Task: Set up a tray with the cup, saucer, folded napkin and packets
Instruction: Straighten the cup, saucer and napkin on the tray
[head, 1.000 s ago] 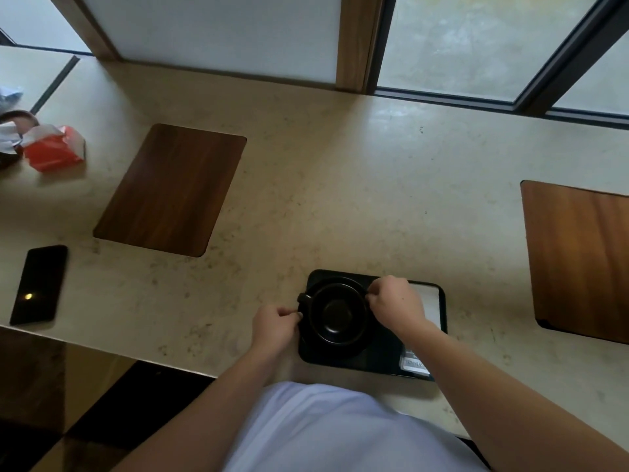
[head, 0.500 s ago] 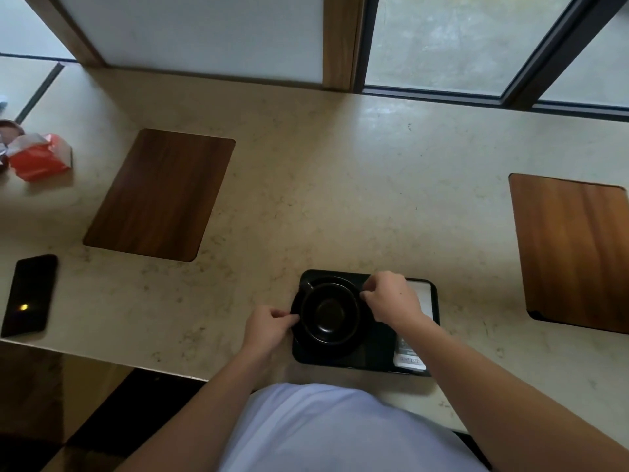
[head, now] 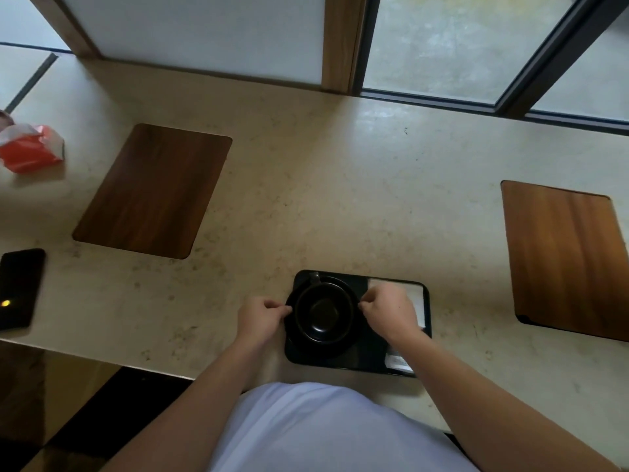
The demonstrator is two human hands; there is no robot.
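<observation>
Saucer [head: 295, 338] pinched at opposite rims by left hand [head: 260, 318] and right hand [head: 388, 310], fingers curled narrow

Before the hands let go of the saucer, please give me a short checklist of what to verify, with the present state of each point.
1. Black cup sits upright on the black round saucer: ok.
2. Saucer lies fully inside the black rectangular tray: ok.
3. White folded napkin on tray's right side: ok.
4. Packets on the tray: ok, number cannot tell.
5. Left hand and right hand pinch the saucer rim: cannot tell.
</observation>
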